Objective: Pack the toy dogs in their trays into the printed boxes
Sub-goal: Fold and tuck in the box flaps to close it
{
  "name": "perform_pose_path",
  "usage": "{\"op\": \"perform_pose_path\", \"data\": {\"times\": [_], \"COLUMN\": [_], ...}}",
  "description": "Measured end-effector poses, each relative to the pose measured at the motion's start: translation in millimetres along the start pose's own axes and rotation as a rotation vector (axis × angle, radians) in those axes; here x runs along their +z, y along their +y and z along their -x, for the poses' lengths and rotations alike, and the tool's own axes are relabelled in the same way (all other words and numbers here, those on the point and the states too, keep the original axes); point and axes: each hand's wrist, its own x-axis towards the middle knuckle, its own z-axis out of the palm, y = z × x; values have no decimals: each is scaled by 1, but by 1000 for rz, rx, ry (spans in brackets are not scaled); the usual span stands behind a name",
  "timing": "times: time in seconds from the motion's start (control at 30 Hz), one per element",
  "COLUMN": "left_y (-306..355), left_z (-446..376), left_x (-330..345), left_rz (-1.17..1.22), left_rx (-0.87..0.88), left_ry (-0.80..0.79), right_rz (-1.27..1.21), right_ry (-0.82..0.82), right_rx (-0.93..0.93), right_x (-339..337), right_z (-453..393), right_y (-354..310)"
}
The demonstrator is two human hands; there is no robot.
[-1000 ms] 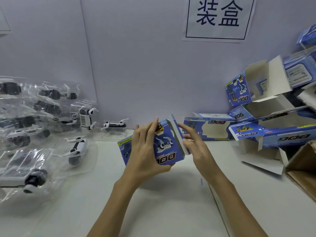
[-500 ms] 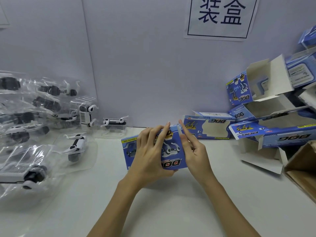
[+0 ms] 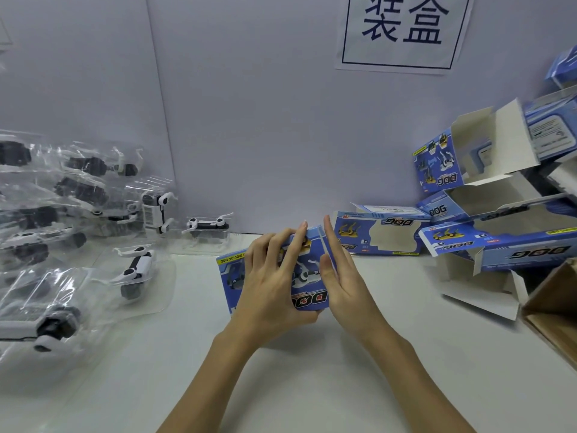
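A blue printed box (image 3: 232,275) marked DOG is held just above the white table (image 3: 312,385) at the centre. My left hand (image 3: 274,282) grips it across the front face, fingers spread on top and thumb underneath. My right hand (image 3: 340,276) presses flat with straight fingers against the box's right end. Toy dogs in clear plastic trays (image 3: 137,270) lie piled on the left; one tray (image 3: 207,228) stands by the wall.
More printed boxes (image 3: 379,232), several with flaps hanging wide, are heaped at the right against the wall (image 3: 462,189). A brown carton corner (image 3: 552,310) juts in at the right edge. A paper sign (image 3: 402,29) hangs on the wall.
The end flap that stood out at the box's right has been folded in. My right hand moved from pinching the flap to pressing flat on that end, and the box sank lower.
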Motion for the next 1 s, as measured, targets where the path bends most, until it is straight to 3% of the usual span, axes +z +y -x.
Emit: {"op": "perform_pose_path", "data": {"times": [0.2, 0.4, 0.8, 1.0], "left_y": [-1, -3, -8, -7], "left_z": [-2, -4, -3, -3], "left_x": [-2, -5, -1, 0], "left_rz": [45, 117, 121, 129], "left_rx": [-28, -60, -93, -68], "left_ry": [17, 33, 42, 46], "right_rz": [-329, -274, -242, -254], "right_ry": [-18, 162, 12, 84], "right_rx": [95, 26, 61, 59], "right_x": [-11, 0, 0, 0], "right_z": [-2, 2, 1, 1], "right_y": [-2, -3, -3, -5]}}
